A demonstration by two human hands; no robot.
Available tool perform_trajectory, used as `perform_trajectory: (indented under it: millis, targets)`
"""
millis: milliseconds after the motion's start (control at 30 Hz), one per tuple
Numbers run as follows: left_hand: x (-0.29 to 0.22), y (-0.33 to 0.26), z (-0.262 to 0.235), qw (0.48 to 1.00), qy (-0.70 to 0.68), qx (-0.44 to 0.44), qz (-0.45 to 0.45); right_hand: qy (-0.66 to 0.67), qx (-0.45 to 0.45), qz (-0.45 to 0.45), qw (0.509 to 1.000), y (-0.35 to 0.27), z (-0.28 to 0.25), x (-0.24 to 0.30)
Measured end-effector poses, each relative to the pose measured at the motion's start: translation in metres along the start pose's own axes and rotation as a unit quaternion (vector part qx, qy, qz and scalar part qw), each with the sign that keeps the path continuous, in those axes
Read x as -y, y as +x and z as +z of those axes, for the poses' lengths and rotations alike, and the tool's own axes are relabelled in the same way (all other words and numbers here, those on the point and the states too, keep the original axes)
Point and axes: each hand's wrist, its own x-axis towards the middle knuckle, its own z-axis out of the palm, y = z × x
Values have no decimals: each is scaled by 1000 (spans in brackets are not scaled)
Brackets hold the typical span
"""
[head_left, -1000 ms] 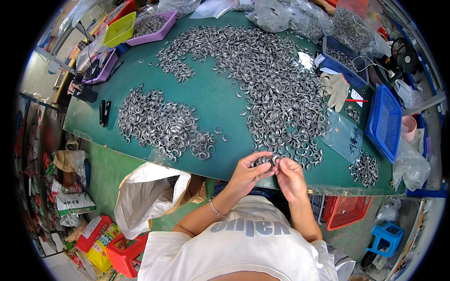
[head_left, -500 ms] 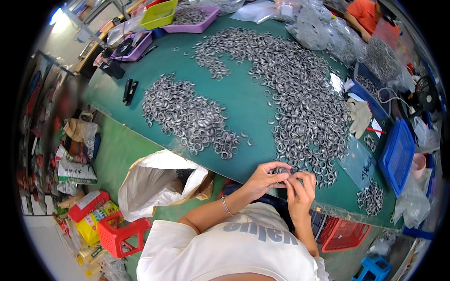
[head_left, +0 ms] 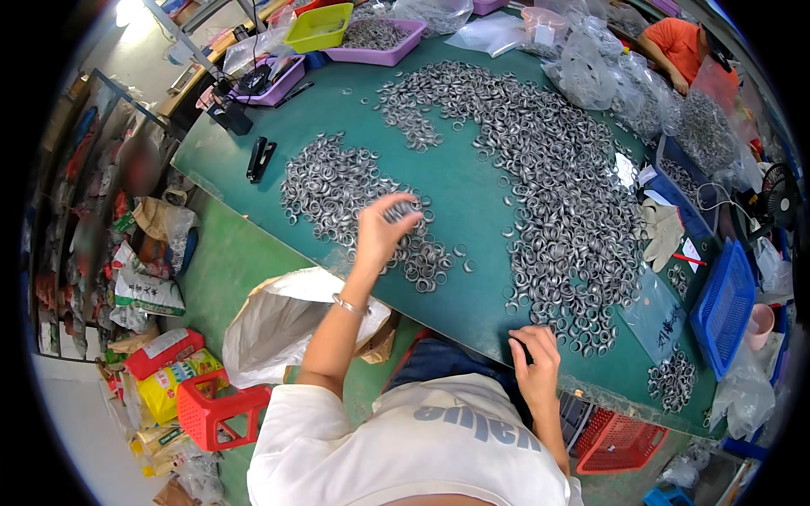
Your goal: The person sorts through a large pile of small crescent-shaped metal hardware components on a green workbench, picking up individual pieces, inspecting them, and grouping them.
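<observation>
My left hand [head_left: 384, 228] is over the smaller pile of grey metal rings [head_left: 329, 181] left of the middle of the table. Between its thumb and fingers it grips a short row of rings [head_left: 401, 211]. At the near table edge, my right hand [head_left: 537, 358] rests with fingers bent and the thumb a little apart; I see nothing held in it. Just beyond and right of that hand lies the near end of the large ring pile [head_left: 557, 194], which curves away toward the far side of the green table [head_left: 464, 228].
An open white sack [head_left: 270, 329] stands below the left table edge. A black stapler [head_left: 260, 160] lies at left. At right are a glove [head_left: 662, 232], a blue basket [head_left: 724, 308] and a clear bag [head_left: 654, 316]. A person in orange [head_left: 675, 46] sits at the far right.
My hands were together at the near edge, holding rings. The left has moved away to the far left over the smaller pile with rings in it; the right has stayed near the edge.
</observation>
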Motion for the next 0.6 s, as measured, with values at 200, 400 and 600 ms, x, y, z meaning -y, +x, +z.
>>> perform_trajectory:
  millis: [200, 400, 600]
  targets:
    - [51, 36, -27, 949, 247, -115, 161, 30, 7, 1, 1000, -2, 7, 3]
    - [67, 38, -22, 937, 274, -74, 203, 158, 34, 96, 982, 14, 26, 13]
    - [55, 25, -38, 930, 305, -54, 197, 28, 81, 48, 995, 49, 93, 8]
